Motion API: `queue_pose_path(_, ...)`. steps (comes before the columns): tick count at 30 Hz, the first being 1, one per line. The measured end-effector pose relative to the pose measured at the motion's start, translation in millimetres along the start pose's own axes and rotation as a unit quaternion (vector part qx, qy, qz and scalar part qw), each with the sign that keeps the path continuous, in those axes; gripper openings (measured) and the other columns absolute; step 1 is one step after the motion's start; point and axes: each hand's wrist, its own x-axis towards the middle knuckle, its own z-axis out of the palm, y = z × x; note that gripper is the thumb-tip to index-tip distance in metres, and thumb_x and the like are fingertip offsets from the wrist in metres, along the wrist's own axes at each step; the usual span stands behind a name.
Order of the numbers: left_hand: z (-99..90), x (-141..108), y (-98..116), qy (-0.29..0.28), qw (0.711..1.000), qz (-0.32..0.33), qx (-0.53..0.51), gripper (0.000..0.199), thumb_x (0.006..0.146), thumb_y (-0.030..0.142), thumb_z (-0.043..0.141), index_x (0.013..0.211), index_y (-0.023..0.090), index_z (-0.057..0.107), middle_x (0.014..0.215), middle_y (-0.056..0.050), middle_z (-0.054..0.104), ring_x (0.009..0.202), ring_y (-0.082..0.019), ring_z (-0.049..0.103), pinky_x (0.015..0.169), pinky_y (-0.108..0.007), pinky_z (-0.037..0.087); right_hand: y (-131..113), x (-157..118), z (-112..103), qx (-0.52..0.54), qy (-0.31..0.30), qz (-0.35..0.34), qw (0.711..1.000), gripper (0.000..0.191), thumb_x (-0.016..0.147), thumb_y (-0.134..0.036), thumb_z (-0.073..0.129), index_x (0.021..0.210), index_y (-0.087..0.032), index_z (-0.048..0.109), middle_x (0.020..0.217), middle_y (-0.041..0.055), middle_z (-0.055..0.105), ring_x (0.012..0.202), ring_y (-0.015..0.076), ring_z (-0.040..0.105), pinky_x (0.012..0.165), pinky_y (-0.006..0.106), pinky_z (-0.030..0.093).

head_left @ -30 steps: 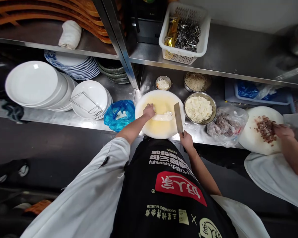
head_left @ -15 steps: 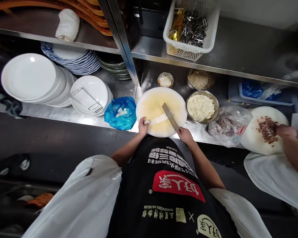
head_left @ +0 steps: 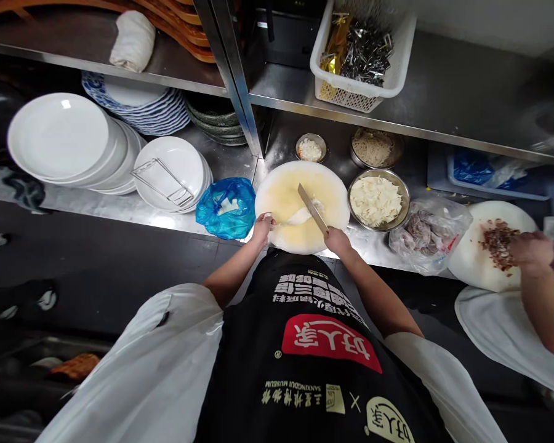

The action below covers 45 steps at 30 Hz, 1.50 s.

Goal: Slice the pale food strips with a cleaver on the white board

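Observation:
On a round, yellowed white cutting board point(head_left: 277, 184) lies a pale, whitish strip of food point(head_left: 300, 216). My left hand point(head_left: 262, 229) is closed on the strip's left end at the board's edge. A cleaver point(head_left: 312, 208) is in my right hand point(head_left: 337, 240), its blade slanting up and left across the strip's right part. A small whitish piece point(head_left: 318, 203) shows beside the blade. Left of the board sits a blue plastic bag point(head_left: 226, 208) with white pieces inside. A metal bowl of pale slices point(head_left: 376, 202) stands to the right.
Stacked white plates point(head_left: 60, 138) stand at the left, with a wire rack point(head_left: 164, 183) on another stack. Two smaller bowls are behind the board. A white basket point(head_left: 360, 92) is on the upper shelf. At the right, a person's hand point(head_left: 533, 249) is over chopped brown food on another board point(head_left: 471, 246).
The cleaver's tip has moved left and up, and its blade now crosses the strip differently. My left hand has shifted slightly left. The strip looks thinner and more twisted near it.

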Motion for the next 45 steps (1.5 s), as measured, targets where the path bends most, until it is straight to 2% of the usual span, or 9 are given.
queue_pose_path(7, 33.8, 20.4, 91.6, -0.058, 0.987, -0.021, -0.150, 0.017, 0.085, 0.025, 0.059, 0.098, 0.014, 0.063, 0.078, -0.003, 0.059, 0.069, -0.012, 0.059, 0.064, -0.024, 0.047, 66.8, -25.8, 13.8, 0.048, 0.028, 0.021, 0.998, 0.032, 0.098, -0.028, 0.044, 0.106, -0.012, 0.070, 0.102, 0.0153, 0.073, 0.094, 0.0242, 0.066, 0.075, 0.026, 0.042)
queue_pose_path(13, 97.5, 50.5, 174.4, -0.082, 0.979, 0.077, -0.171, 0.012, 0.095, 0.027, 0.059, 0.096, 0.015, 0.057, 0.079, 0.001, 0.053, 0.069, -0.009, 0.057, 0.069, -0.024, 0.048, 63.0, -23.9, 25.1, 0.086, 0.045, 0.038, 0.995, 0.034, 0.096, -0.027, 0.041, 0.105, -0.013, 0.071, 0.097, 0.0144, 0.072, 0.087, 0.0237, 0.065, 0.068, 0.026, 0.039)
queue_pose_path(17, 123.9, 61.4, 204.2, -0.040, 0.974, 0.175, -0.134, 0.016, 0.100, 0.033, 0.056, 0.099, 0.017, 0.054, 0.083, 0.001, 0.053, 0.082, -0.012, 0.061, 0.082, -0.028, 0.050, 57.1, -25.0, 24.9, 0.092, 0.045, 0.040, 0.994, 0.033, 0.096, -0.027, 0.042, 0.106, -0.013, 0.070, 0.098, 0.0146, 0.072, 0.089, 0.0243, 0.066, 0.070, 0.027, 0.040)
queue_pose_path(20, 121.2, 51.5, 193.5, -0.039, 0.966, 0.249, -0.061, 0.019, 0.099, 0.038, 0.057, 0.100, 0.020, 0.055, 0.089, 0.000, 0.057, 0.089, -0.015, 0.062, 0.087, -0.030, 0.050, 54.9, -25.8, 22.5, 0.089, 0.043, 0.044, 0.994, 0.033, 0.096, -0.027, 0.042, 0.107, -0.013, 0.070, 0.100, 0.0155, 0.072, 0.092, 0.0252, 0.066, 0.072, 0.027, 0.042)
queue_pose_path(24, 98.0, 27.2, 135.1, -0.173, 0.910, 0.338, 0.165, 0.014, 0.100, 0.033, 0.052, 0.100, 0.020, 0.058, 0.095, -0.004, 0.063, 0.093, -0.020, 0.062, 0.092, -0.034, 0.048, 53.1, -25.7, 21.4, 0.080, 0.043, 0.047, 0.995, 0.034, 0.097, -0.026, 0.041, 0.107, -0.013, 0.070, 0.101, 0.0157, 0.072, 0.093, 0.0251, 0.067, 0.073, 0.028, 0.042)
queue_pose_path(28, 71.3, 13.3, 61.7, -0.252, 0.835, 0.327, 0.363, 0.013, 0.097, 0.025, 0.050, 0.094, 0.019, 0.061, 0.092, -0.008, 0.063, 0.095, -0.024, 0.061, 0.098, -0.041, 0.045, 52.1, -25.5, 21.1, 0.074, 0.039, 0.047, 0.995, 0.033, 0.096, -0.026, 0.041, 0.107, -0.013, 0.070, 0.100, 0.0150, 0.073, 0.092, 0.0245, 0.067, 0.072, 0.027, 0.042)
queue_pose_path(32, 46.5, 6.8, 11.6, -0.239, 0.813, 0.317, 0.425, 0.015, 0.092, 0.020, 0.053, 0.100, 0.019, 0.065, 0.101, -0.010, 0.063, 0.107, -0.025, 0.059, 0.106, -0.043, 0.042, 50.8, -26.4, 21.0, 0.067, 0.037, 0.045, 0.996, 0.032, 0.096, -0.024, 0.042, 0.107, -0.013, 0.070, 0.100, 0.0151, 0.073, 0.092, 0.0243, 0.067, 0.073, 0.027, 0.042)
queue_pose_path(38, 40.2, 7.7, 4.6, -0.223, 0.801, 0.323, 0.452, 0.027, 0.085, 0.012, 0.055, 0.109, 0.015, 0.069, 0.111, -0.013, 0.066, 0.112, -0.027, 0.059, 0.106, -0.043, 0.043, 49.8, -23.3, 23.2, 0.072, 0.038, 0.047, 0.996, 0.033, 0.096, -0.025, 0.042, 0.109, -0.013, 0.069, 0.099, 0.0155, 0.072, 0.092, 0.0251, 0.067, 0.072, 0.028, 0.041)
queue_pose_path(45, 29.1, 12.1, 14.9, -0.284, 0.818, 0.302, 0.398, 0.029, 0.082, 0.007, 0.054, 0.097, 0.021, 0.075, 0.109, -0.007, 0.071, 0.109, -0.021, 0.063, 0.106, -0.035, 0.045, 52.2, -30.4, 16.1, 0.087, 0.046, 0.025, 0.995, 0.031, 0.098, -0.032, 0.045, 0.100, -0.016, 0.070, 0.097, 0.0126, 0.073, 0.091, 0.0243, 0.066, 0.070, 0.026, 0.040)
